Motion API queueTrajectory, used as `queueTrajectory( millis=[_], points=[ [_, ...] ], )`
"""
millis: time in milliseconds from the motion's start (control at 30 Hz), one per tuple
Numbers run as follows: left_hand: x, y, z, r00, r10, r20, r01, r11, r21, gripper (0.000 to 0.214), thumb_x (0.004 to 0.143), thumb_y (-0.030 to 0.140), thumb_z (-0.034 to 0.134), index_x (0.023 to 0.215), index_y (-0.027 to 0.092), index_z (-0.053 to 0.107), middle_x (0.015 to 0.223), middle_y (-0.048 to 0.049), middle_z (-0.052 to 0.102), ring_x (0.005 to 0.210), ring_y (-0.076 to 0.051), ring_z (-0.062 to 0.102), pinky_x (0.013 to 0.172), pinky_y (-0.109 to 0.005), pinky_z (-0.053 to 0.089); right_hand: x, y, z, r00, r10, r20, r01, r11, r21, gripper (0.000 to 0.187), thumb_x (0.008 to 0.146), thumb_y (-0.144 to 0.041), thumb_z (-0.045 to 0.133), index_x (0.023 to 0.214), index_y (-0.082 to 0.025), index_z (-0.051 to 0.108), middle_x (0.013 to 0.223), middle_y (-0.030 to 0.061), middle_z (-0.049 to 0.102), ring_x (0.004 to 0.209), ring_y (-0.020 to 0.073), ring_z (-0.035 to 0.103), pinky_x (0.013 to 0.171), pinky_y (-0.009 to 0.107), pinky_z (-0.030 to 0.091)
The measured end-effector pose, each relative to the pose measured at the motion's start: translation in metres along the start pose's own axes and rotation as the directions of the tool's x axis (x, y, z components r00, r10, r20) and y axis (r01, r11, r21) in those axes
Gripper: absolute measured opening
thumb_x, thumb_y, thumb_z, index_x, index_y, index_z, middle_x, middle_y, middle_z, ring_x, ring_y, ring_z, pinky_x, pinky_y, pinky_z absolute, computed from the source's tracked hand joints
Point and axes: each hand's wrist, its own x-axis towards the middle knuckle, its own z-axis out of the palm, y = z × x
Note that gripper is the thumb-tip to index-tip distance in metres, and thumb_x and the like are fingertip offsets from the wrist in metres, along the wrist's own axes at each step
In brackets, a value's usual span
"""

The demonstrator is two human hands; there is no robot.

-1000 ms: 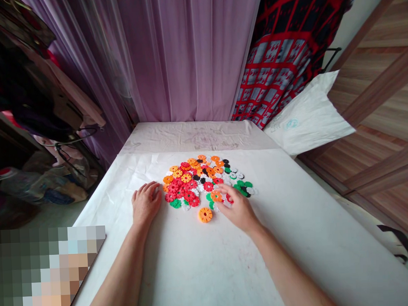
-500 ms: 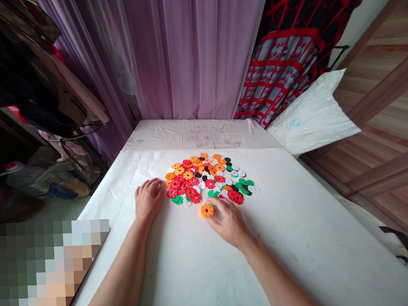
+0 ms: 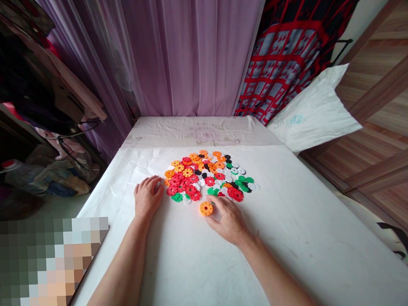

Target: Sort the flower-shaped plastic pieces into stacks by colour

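"Stack (image 3: 206,209) first: where does the head view put it?"

"Between the hands, right at the right hand (image 3: 228,216), on the desk (image 3: 192,266). It's orange, slotted round the rim, and seems more than one layer deep, though I can't count the layers."

"And that right hand?"

"Thumb and fingers are parted, thumb by the near rim, forefinger by the far rim. Whether they press on it, I can't tell."

"What about the left hand (image 3: 148,194)?"

"Palm down on the desk, loosely curled, nothing seen in it. It's well apart from the right one, and just beside the left edge of the pile (image 3: 209,181)."

"What's in that pile?"

"Slotted discs, overlapping: mostly red ones nearest the left hand, orange ones beyond, white and black among them, green ones past the right hand. Two or so red discs (image 3: 237,195) lie just beyond its knuckles."

"So which step is in hand?"

"My judgement: the right hand is either taking hold of the stack or steadying it. The left looks idle."

"And what would the next move call for?"

"An even, light pinch on both sides of the rim, I'd say. If the layers aren't locked together, a lopsided squeeze could slide them apart."
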Motion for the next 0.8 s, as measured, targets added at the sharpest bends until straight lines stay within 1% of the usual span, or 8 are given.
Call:
queueTrajectory(
  millis=[267,400,467,533,567,633,700,800],
  points=[
    [0.0,0.003,-0.003,1.0,-0.006,0.016,0.007,1.0,-0.008,0.033,0.091,0.031,0.048,0.115,0.025,0.069,0.134,-0.0067,0.065,0.132,-0.029,0.051,0.112,-0.053,0.032,-0.001,0.0,0.003,1.0,0.019,0.012,-0.019,1.0,-0.01,0.047,0.077,-0.019,0.065,0.123,-0.02,0.058,0.11,0.0086,0.072,0.099,0.0254,0.066,0.086,0.039,0.053],
    [0.0,0.001,-0.002,1.0,0.004,0.018,-0.004,1.0,-0.007,0.033,0.091,0.031,0.047,0.116,0.025,0.069,0.134,-0.0068,0.065,0.131,-0.029,0.052,0.111,-0.054,0.032,0.001,-0.002,-0.003,1.0,-0.003,-0.013,0.003,1.0,0.002,0.044,0.08,-0.023,0.064,0.123,-0.019,0.059,0.11,0.0092,0.073,0.098,0.0253,0.066,0.086,0.039,0.054],
    [0.001,0.0,-0.001,1.0,0.009,0.019,-0.009,1.0,-0.005,0.033,0.091,0.032,0.047,0.116,0.025,0.069,0.135,-0.0066,0.065,0.131,-0.029,0.052,0.111,-0.054,0.032,0.006,0.003,-0.008,0.998,-0.032,-0.05,0.033,0.999,0.018,0.034,0.083,-0.025,0.061,0.116,-0.019,0.063,0.108,0.0087,0.073,0.099,0.0245,0.066,0.088,0.039,0.053],
    [0.001,0.0,-0.001,1.0,0.012,0.023,-0.012,1.0,-0.002,0.034,0.091,0.032,0.047,0.116,0.025,0.068,0.135,-0.0065,0.064,0.131,-0.029,0.051,0.111,-0.054,0.032,0.018,0.014,-0.012,0.994,-0.044,-0.097,0.048,0.998,0.034,0.019,0.087,-0.025,0.057,0.102,-0.022,0.068,0.104,0.007,0.074,0.098,0.0225,0.067,0.09,0.037,0.053],
    [0.001,0.0,-0.001,1.0,0.011,0.026,-0.011,1.0,0.0,0.034,0.091,0.032,0.047,0.116,0.025,0.068,0.136,-0.0064,0.064,0.131,-0.029,0.051,0.111,-0.054,0.032,0.026,0.022,-0.014,0.992,-0.034,-0.121,0.039,0.998,0.041,0.016,0.089,-0.024,0.054,0.094,-0.023,0.069,0.102,0.006,0.075,0.096,0.0211,0.068,0.09,0.036,0.053],
    [0.001,-0.001,-0.001,1.0,0.007,0.028,-0.008,1.0,0.005,0.034,0.092,0.032,0.046,0.117,0.025,0.068,0.136,-0.0063,0.064,0.132,-0.029,0.051,0.111,-0.053,0.033,0.046,0.041,-0.017,0.985,0.035,-0.168,-0.03,0.999,0.034,0.017,0.088,-0.023,0.054,0.087,-0.024,0.071,0.098,0.0051,0.075,0.095,0.0201,0.068,0.089,0.034,0.053],
    [0.001,-0.001,-0.001,1.0,0.007,0.02,-0.008,1.0,0.013,0.034,0.092,0.032,0.046,0.117,0.025,0.068,0.135,-0.0064,0.064,0.132,-0.029,0.051,0.111,-0.053,0.032,0.07,0.06,-0.018,0.974,0.146,-0.172,-0.146,0.989,0.01,0.015,0.084,-0.022,0.056,0.088,-0.024,0.071,0.102,0.0045,0.075,0.098,0.0205,0.068,0.09,0.034,0.053],
    [0.0,-0.002,0.0,1.0,0.01,0.008,-0.01,1.0,0.015,0.034,0.092,0.032,0.046,0.117,0.026,0.068,0.135,-0.0066,0.065,0.131,-0.028,0.052,0.111,-0.051,0.033,0.103,0.082,-0.019,0.94,0.34,-0.042,-0.342,0.933,-0.108,0.018,0.083,-0.019,0.058,0.094,-0.025,0.071,0.112,0.0028,0.073,0.102,0.0193,0.067,0.092,0.032,0.051]
  ],
)
